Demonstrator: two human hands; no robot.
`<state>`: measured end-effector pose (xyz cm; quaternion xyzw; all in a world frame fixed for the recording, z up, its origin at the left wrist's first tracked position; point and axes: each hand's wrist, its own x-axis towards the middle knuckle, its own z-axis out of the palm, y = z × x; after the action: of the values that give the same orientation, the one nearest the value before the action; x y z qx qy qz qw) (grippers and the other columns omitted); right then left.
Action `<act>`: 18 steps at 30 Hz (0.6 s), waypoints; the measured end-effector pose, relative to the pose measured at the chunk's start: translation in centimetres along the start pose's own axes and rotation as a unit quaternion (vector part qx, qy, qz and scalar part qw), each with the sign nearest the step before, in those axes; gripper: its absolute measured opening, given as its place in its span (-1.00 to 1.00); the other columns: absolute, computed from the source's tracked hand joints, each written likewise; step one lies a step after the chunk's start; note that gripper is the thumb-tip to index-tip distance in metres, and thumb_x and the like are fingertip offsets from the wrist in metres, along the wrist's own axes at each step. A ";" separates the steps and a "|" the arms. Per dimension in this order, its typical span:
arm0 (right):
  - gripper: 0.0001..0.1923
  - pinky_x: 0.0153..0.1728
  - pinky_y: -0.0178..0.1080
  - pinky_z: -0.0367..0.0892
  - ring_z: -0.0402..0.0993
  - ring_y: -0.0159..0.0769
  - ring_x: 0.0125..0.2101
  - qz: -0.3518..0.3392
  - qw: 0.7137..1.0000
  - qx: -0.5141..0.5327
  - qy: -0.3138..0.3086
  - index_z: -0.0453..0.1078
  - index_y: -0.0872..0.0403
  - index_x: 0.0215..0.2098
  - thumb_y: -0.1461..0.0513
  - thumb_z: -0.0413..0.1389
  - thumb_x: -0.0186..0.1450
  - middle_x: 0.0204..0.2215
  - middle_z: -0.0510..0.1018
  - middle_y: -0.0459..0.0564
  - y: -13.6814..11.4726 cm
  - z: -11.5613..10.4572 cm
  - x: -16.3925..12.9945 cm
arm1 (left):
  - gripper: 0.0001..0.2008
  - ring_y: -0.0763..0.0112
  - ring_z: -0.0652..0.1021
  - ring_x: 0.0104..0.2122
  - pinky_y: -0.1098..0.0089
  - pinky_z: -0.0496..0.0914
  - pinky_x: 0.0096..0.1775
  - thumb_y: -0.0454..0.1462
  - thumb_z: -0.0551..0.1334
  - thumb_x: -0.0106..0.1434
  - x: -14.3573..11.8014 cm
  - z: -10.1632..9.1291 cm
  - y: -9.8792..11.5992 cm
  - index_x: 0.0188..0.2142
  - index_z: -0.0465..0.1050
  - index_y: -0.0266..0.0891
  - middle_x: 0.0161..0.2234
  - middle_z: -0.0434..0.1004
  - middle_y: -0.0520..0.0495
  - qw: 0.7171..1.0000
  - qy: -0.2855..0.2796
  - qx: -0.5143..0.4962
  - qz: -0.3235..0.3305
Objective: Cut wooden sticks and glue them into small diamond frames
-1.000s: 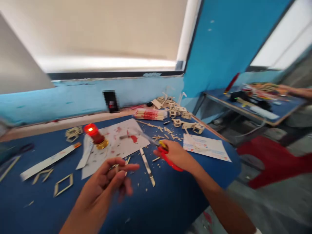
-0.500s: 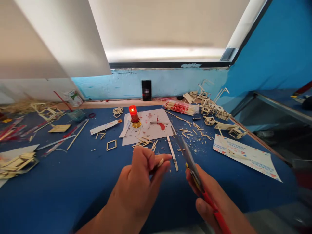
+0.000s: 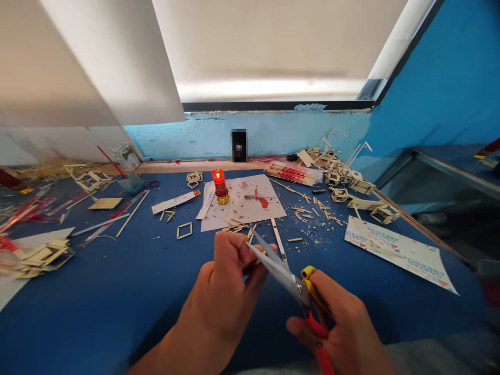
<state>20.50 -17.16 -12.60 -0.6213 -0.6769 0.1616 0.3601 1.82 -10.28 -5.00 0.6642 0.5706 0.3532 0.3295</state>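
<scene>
My right hand [image 3: 347, 317] grips scissors [image 3: 291, 281] with red and yellow handles. Their blades are spread, and the tips reach the fingers of my left hand [image 3: 222, 297]. Pinched in those left fingers is a short wooden stick [image 3: 263, 253], mostly hidden by the fingers and a blade. Just beyond the hands, several cut sticks [image 3: 236, 227] lie at the edge of a wax-stained white paper [image 3: 258, 185]. A craft knife [image 3: 278, 239] rests behind the blades. To the left, a small square frame of sticks [image 3: 185, 230] lies flat on the blue table [image 3: 128, 291].
A lit red candle [image 3: 219, 182] in a gold base stands on the paper. Stick structures [image 3: 347, 177] crowd the back right, near a printed sheet [image 3: 402, 255]. More stick pieces [image 3: 42, 258] lie at the far left. A glass jar [image 3: 130, 183] stands at the back left.
The scissors have swung leftward and their blades have spread, bringing the tips to the stick in my left hand. My left hand keeps its pinch. The view has shifted slightly.
</scene>
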 end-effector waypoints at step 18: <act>-0.56 -0.61 -0.37 0.07 0.00 -0.42 -0.58 0.076 0.991 0.104 -0.048 0.11 -0.01 -0.50 0.11 0.33 0.22 -0.58 0.14 -0.26 0.5 0.7 -0.2 | -0.77 0.34 0.74 -0.42 0.44 0.56 -0.39 -0.23 0.29 0.40 0.1 0.4 -1.6 -0.21 0.18 -0.05 -0.35 0.75 0.08 0.990 -0.053 -0.105 0.082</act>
<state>20.31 -17.12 -13.48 -0.6217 -0.6238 0.2872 0.3766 1.36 -9.98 -6.56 0.6883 0.4552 0.4013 0.3975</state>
